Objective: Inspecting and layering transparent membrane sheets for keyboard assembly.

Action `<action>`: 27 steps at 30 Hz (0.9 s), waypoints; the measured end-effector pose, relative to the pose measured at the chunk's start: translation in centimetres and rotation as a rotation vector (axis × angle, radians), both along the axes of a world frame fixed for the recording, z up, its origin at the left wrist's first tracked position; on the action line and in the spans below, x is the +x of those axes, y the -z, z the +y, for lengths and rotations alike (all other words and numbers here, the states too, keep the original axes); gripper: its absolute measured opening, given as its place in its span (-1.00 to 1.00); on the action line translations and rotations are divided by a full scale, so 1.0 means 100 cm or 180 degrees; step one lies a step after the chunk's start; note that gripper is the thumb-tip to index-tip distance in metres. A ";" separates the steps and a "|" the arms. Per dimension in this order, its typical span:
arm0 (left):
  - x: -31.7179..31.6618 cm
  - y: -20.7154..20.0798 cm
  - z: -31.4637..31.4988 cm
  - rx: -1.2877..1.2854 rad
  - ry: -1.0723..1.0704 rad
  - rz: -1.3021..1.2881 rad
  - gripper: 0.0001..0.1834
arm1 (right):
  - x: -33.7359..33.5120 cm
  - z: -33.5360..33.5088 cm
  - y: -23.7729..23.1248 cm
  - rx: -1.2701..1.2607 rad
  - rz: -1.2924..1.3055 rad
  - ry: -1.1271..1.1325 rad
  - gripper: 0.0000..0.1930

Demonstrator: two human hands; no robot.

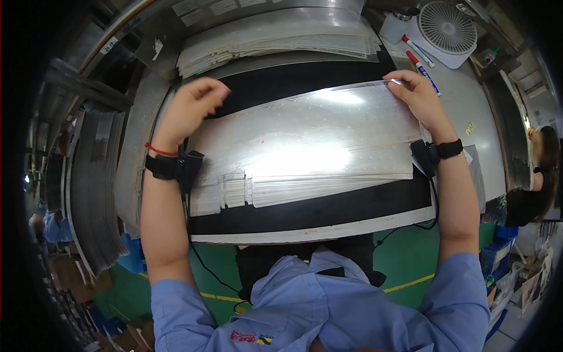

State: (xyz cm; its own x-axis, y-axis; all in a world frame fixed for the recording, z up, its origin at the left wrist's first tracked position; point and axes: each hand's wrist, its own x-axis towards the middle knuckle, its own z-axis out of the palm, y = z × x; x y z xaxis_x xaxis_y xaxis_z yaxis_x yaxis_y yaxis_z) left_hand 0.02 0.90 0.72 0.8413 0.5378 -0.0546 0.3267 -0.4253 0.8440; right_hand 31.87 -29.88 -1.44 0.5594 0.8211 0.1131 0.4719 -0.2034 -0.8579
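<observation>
A stack of thin, glossy, translucent sheets (305, 123) lies on the black mat in front of me, its layers fanned out along the near edge. My right hand (417, 100) pinches the top sheet by its far right corner, thumb over it and fingers at the edge. Over the stack's far left end, my left hand (196, 105) is raised, its fingers curled in toward the thumb. It is slightly smeared by motion, and nothing shows in it. Each wrist wears a black strap with a small device.
A second pile of sheets (281, 41) lies at the back of the black mat (258, 85). At the far right are a white fan (447, 28), red-capped markers (423, 71) and a small container (394, 27). More stacked sheets (97, 176) stand at left. Another person (536, 182) is at far right.
</observation>
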 end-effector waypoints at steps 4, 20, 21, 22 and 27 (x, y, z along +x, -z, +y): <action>0.006 -0.012 -0.050 0.0950 0.1424 0.0276 -0.84 | 0.008 0.002 0.009 0.0243 0.0022 0.0012 -0.82; -0.001 -0.025 -0.083 0.2593 0.1764 0.0357 -0.84 | 0.007 0.002 0.010 0.0228 0.0097 -0.0020 -0.82; -0.001 -0.025 -0.083 0.2616 0.1757 0.0373 -0.84 | 0.007 0.001 0.009 0.0218 0.0093 -0.0012 -0.82; -0.002 -0.025 -0.083 0.2640 0.1749 0.0389 -0.85 | 0.006 0.001 0.008 0.0208 0.0089 -0.0003 -0.82; -0.002 -0.025 -0.085 0.2668 0.1754 0.0420 -0.86 | 0.007 0.002 0.010 0.0266 0.0179 -0.0031 -0.82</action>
State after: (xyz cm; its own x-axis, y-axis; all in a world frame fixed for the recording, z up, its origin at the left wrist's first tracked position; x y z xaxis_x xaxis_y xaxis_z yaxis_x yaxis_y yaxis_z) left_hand -0.18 -7.57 3.21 0.9985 -0.0160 0.0520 -0.0249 -0.9842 0.1753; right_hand 32.58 -29.72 -2.44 0.5587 0.8157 0.1499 0.4241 -0.1256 -0.8969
